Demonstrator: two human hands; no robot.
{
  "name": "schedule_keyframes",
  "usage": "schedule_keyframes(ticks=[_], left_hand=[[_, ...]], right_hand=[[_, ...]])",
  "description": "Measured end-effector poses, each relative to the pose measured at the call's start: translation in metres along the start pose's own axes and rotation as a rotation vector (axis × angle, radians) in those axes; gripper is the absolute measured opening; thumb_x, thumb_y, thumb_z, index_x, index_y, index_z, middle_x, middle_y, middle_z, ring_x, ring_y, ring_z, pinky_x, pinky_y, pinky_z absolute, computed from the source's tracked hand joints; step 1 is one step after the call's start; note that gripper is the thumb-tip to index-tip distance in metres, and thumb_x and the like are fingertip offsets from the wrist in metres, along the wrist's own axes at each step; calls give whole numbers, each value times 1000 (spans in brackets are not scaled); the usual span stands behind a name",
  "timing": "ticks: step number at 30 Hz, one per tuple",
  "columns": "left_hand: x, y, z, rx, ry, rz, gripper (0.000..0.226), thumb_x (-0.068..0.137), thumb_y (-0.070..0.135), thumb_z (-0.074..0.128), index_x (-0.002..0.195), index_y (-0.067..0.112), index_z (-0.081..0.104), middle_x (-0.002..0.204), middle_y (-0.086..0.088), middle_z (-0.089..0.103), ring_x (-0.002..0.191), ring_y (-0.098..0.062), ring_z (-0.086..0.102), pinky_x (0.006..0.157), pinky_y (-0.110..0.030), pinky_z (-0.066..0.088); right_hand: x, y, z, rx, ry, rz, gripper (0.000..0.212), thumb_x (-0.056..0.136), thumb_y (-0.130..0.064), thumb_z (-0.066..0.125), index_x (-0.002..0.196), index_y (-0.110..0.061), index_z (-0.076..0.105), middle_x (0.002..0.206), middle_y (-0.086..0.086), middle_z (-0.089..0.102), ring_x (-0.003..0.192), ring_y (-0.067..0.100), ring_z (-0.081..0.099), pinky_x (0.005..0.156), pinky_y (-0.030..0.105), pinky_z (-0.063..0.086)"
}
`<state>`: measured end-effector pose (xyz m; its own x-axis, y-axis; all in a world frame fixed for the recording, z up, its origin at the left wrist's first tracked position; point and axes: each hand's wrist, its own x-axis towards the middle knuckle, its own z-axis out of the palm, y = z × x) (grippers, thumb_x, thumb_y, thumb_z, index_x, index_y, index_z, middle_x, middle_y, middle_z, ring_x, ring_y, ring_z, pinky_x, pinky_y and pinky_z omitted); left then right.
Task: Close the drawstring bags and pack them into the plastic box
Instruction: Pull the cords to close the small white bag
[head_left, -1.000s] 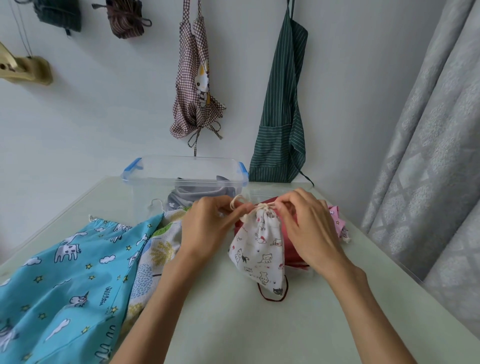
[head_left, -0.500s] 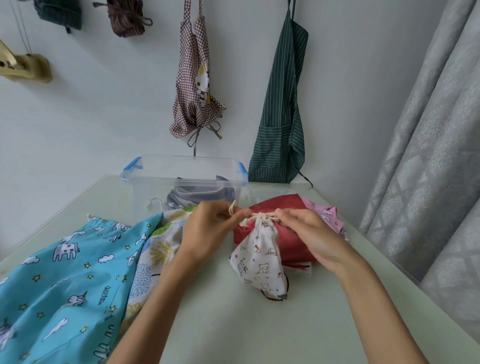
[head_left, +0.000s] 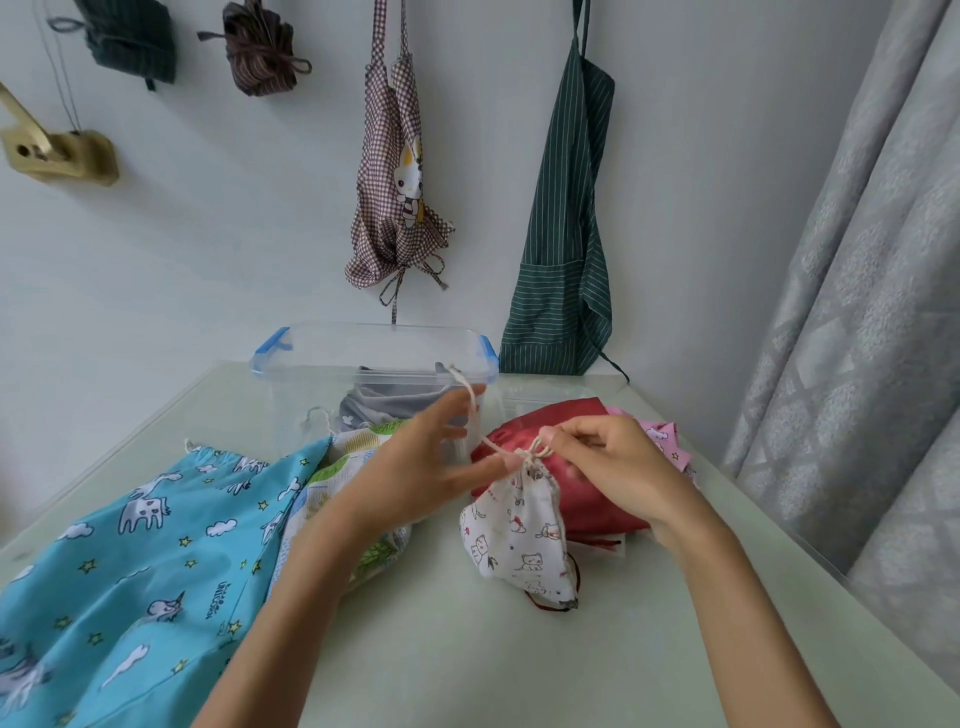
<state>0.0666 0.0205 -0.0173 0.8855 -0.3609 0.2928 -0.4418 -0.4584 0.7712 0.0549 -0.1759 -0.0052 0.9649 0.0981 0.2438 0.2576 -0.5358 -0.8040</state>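
A pale table (head_left: 467, 665) carries a blue unicorn-print bag (head_left: 130, 561) at the left and a clear plastic box (head_left: 374, 348) at the back, grey cloth inside. A red bag (head_left: 587, 499) lies in front of the box to its right. Against it leans the small white cartoon-print bag (head_left: 519, 535), mouth gathered. Both forearms reach forward. The left hand (head_left: 415, 467) pinches the cream drawstring (head_left: 470, 397), other fingers spread; the right hand (head_left: 618, 462) pinches the cord at the bag's neck.
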Motion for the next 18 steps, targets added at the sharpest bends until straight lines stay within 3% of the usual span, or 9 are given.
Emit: schedule_keyframes(ticks=[3,6,9,11,13,15,18], left_hand=[[1,1,-1,155,-72,81,80,69,47,74,139,33,39,133,16,52,111,-4,55,90,-24,50],[14,6,-10,328,-76,115,46,74,42,75,117,31,63,108,10,69,85,-6,64,82,-33,55],[23,12,-21,403,-89,118,24,78,39,72,94,22,71,83,9,70,67,-3,58,68,-26,51],[27,16,-34,270,-35,84,16,81,29,70,84,13,68,74,8,66,64,-7,60,64,-23,51],[32,23,-52,12,17,9,18,84,18,66,93,3,67,82,-1,68,72,-15,67,72,-29,59],[38,31,-71,-160,30,-39,24,86,14,63,103,-3,64,92,-10,69,74,-11,69,72,-26,59],[49,39,-92,-235,60,-36,19,87,12,63,102,0,64,94,-8,69,74,-5,69,72,-21,58]], right_hand=[[4,-8,1,92,-40,24,16,91,-29,59,83,-21,70,55,-19,62,52,-7,54,60,4,43],[8,-15,3,146,-63,25,18,89,-30,61,91,-16,72,75,-6,68,66,2,58,72,14,49],[5,-7,-6,183,-178,15,32,81,-44,65,108,-26,64,101,-13,69,92,0,63,82,16,47],[1,6,-12,146,-356,80,57,74,-47,73,124,-33,50,118,-18,61,107,-4,59,91,20,46],[2,16,-11,66,-451,117,65,75,-33,77,131,-31,44,125,-16,59,111,-3,57,100,25,45],[12,16,-8,34,-406,119,48,79,-23,74,124,-23,55,118,-8,66,108,5,62,97,27,48],[39,-6,-4,84,-243,46,20,82,-12,70,101,-18,66,94,1,73,82,11,70,74,25,56]])
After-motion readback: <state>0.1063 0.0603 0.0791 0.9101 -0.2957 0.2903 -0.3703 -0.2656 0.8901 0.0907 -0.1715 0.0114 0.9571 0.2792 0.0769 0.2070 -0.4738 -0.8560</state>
